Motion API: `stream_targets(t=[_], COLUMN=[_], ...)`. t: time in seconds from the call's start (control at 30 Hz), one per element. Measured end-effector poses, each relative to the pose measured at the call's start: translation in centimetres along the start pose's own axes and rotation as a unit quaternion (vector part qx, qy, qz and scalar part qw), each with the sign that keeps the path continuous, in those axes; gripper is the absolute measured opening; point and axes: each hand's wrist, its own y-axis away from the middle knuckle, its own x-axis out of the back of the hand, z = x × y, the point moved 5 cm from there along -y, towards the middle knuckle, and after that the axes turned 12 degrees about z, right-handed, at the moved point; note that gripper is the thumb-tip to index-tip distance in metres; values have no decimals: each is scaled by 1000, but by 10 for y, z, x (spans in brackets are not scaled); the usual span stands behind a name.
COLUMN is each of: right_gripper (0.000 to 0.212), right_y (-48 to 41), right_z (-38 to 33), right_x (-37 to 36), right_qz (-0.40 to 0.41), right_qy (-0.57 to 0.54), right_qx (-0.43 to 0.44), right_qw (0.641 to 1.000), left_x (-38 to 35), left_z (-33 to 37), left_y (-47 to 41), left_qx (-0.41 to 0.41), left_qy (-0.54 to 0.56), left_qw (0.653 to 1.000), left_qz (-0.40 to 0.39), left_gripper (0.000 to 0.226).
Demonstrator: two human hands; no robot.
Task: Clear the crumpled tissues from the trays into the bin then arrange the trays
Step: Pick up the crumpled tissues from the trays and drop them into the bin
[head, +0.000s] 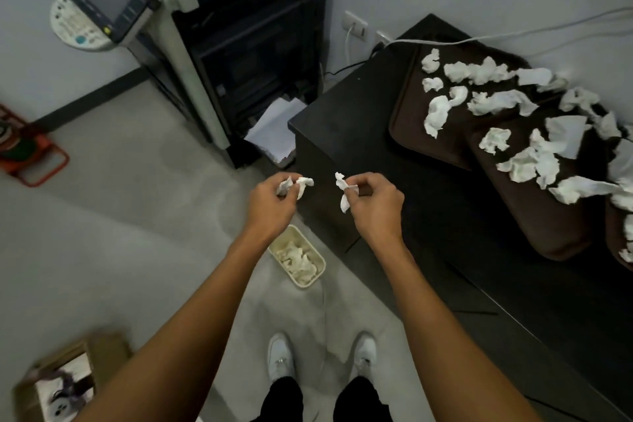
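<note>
My left hand (270,202) grips a crumpled white tissue (301,183) and my right hand (375,202) pinches another crumpled tissue (342,193). Both hands hover above the floor, a little beyond a cream bin (320,262) that holds several tissues. To the right, dark brown trays (407,127) lie overlapping on a black cabinet (346,134). The near tray (534,229) and the far one are strewn with several crumpled tissues (435,113).
A large photocopier (212,55) stands against the wall behind the bin, with loose paper (274,130) at its foot. An orange stand (30,154) is at the left, a cardboard box (65,384) at the lower left. My white shoes (281,356) stand behind the bin.
</note>
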Motion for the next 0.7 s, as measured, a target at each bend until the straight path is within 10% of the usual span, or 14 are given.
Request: stream_targets(t=[0.7], right_gripper=[10], right_y=[21], right_z=[252], right_x=[-213], right_qz=[-145], right_qy=[103], right_qx=[-5], right_qw=[984], left_x=[-97], left_z=[-285], left_y=[-19], left_qx=[133], left_qy=[-85], left_qw=[987], left_qz=[43], left_gripper=[21])
